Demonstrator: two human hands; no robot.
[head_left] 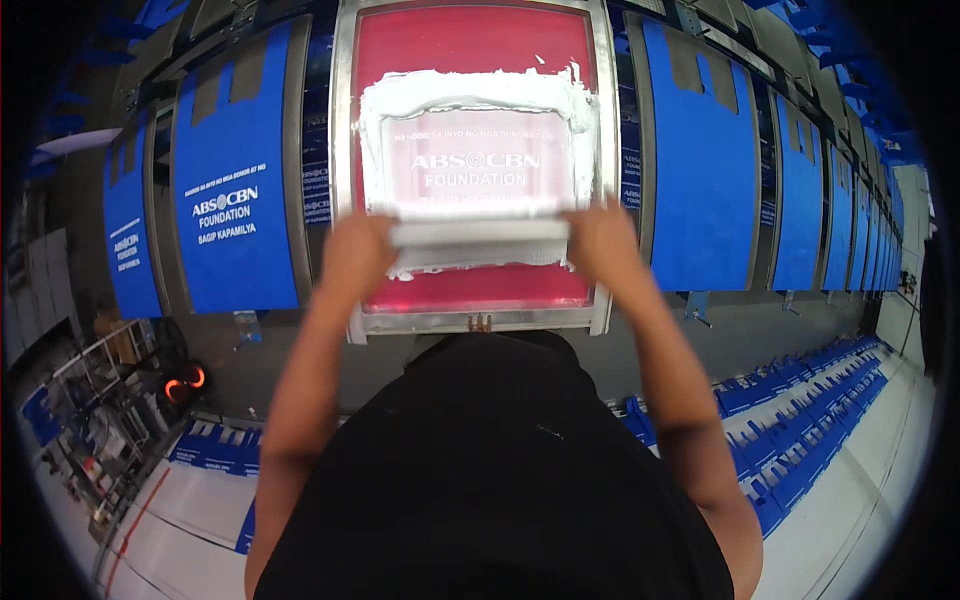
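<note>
Both my hands are closed round the ends of a pale squeegee [480,234] that lies crosswise on a screen-printing frame [470,322]. My left hand [358,252] grips its left end, and my right hand [606,243] its right end. Red-pink mesh [450,36] fills the metal frame. Thick white ink [440,92] borders the stencil area on the far side and both flanks, with white lettering showing in the middle. Some ink is smeared on the near side of the squeegee too. Both hands are slightly blurred, and whatever lies under the screen is mostly hidden.
Blue bag blanks on flat boards line both sides; the left bag [238,190] carries white print, while the right bag [702,160] shows none. More blue bags [800,450] lie in rows at the lower right. A cluttered metal rack [100,400] stands lower left, near a glowing orange heater [185,384].
</note>
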